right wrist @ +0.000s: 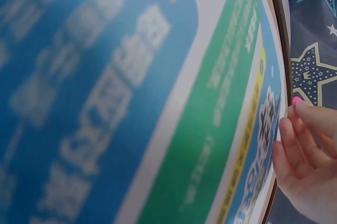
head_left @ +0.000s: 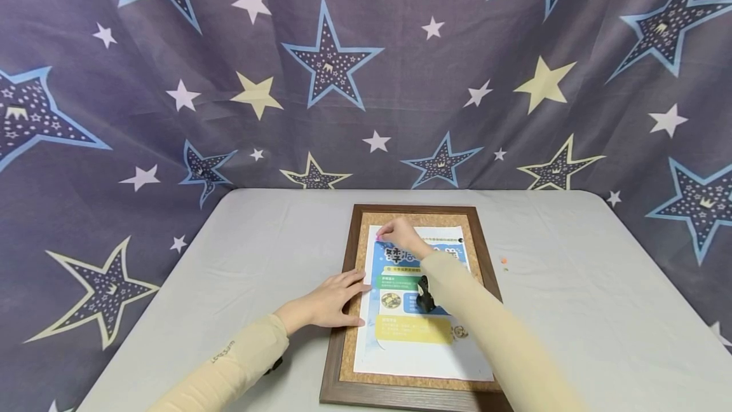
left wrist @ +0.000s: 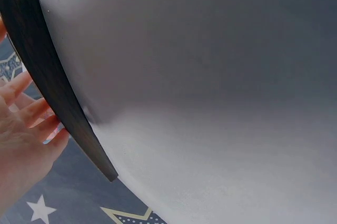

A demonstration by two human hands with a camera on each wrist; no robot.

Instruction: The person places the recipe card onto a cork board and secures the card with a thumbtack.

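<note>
A cork board [head_left: 347, 358] in a dark brown wooden frame [head_left: 400, 394] lies on the table, with a printed poster [head_left: 423, 361] on its cork. At the poster's upper left corner, my right hand [head_left: 402, 238] pinches a pink push pin [right wrist: 297, 100] between thumb and finger. My left hand [head_left: 332, 302] rests across the frame's left side, fingers spread and fairly straight, fingertips on the poster's left edge. In the left wrist view the frame's side covers part of those fingers. A small dark pin [head_left: 460, 240] shows at the poster's upper right corner.
Small orange [head_left: 504, 260] and green [head_left: 504, 269] pieces lie on the grey-white tablecloth [head_left: 572, 310] right of the board. A dark curtain [head_left: 394, 100] with stars hangs behind the table and along its sides.
</note>
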